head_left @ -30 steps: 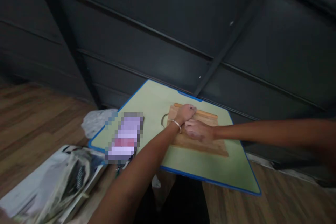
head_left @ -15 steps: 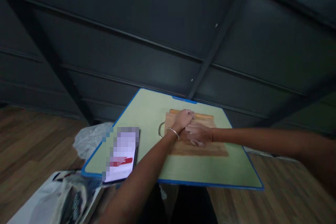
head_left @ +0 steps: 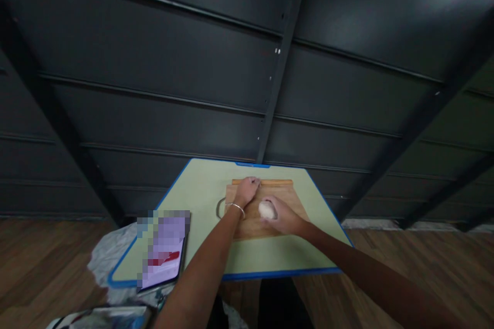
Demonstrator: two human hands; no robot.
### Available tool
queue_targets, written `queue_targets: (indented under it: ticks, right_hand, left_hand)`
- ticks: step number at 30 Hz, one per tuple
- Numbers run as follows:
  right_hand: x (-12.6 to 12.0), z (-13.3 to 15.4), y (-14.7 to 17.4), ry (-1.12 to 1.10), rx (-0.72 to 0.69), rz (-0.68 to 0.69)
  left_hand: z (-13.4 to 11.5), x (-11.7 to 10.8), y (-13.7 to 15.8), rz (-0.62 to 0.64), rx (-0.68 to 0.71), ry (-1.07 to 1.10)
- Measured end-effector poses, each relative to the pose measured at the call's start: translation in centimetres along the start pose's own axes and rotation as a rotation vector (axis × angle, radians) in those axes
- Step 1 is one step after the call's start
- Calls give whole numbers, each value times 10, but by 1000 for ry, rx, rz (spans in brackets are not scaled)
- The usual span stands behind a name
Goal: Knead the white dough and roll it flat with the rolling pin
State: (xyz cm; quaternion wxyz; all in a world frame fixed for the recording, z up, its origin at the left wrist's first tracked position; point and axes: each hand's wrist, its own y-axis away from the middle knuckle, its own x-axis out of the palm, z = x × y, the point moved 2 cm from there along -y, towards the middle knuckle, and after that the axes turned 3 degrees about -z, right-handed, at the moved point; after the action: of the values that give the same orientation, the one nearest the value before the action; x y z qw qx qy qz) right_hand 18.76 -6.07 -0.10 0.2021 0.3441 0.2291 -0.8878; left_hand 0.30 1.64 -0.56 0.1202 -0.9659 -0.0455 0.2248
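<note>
A whitish ball of dough point(head_left: 266, 209) sits in my right hand point(head_left: 283, 216), whose fingers curl round its far and right side, low over the wooden board point(head_left: 247, 229). To the left, my left hand point(head_left: 247, 190) rests on the far part of the board with its fingers curled in. What those fingers hold, if anything, is hidden. They lie against a thin wooden rod or strip point(head_left: 276, 182) along the board's far edge. A metal handle point(head_left: 219, 208) sticks out on the board's left, beside my bangled left wrist.
The board lies on a pale green table point(head_left: 204, 185) with a blue rim. A phone point(head_left: 165, 252), partly blurred, lies at the table's left. Plastic bags point(head_left: 104, 257) are on the floor at left. A dark panelled wall point(head_left: 173, 61) stands behind the table.
My hands were together over the board and are now apart. The right hand has drawn back and the dough ball has come into sight. The camera view has tilted up.
</note>
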Motion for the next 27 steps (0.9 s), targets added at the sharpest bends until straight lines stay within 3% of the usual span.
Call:
queue_targets:
  ticks: [3,6,13,18,24,27]
  right_hand:
    - [-5,0,-7,-225,60,-106]
    - [-14,3,-11,-301,87,-145]
    - [-37,10,-16,-284,82,61]
    - [-37,18,-23,-122,165,149]
    - [-28,28,-20,237,143,-88]
    - [-22,36,-16,374,136,-64]
  left_hand:
    - [5,-1,-5,10,-1,-16]
    - [5,-2,-7,20,19,-50]
    - [-1,-3,-5,-3,-44,-98]
    - [-9,-7,-1,7,-45,-127]
    - [-9,-6,-2,-1,-33,-125]
    - [-4,-3,-5,-5,-32,-129]
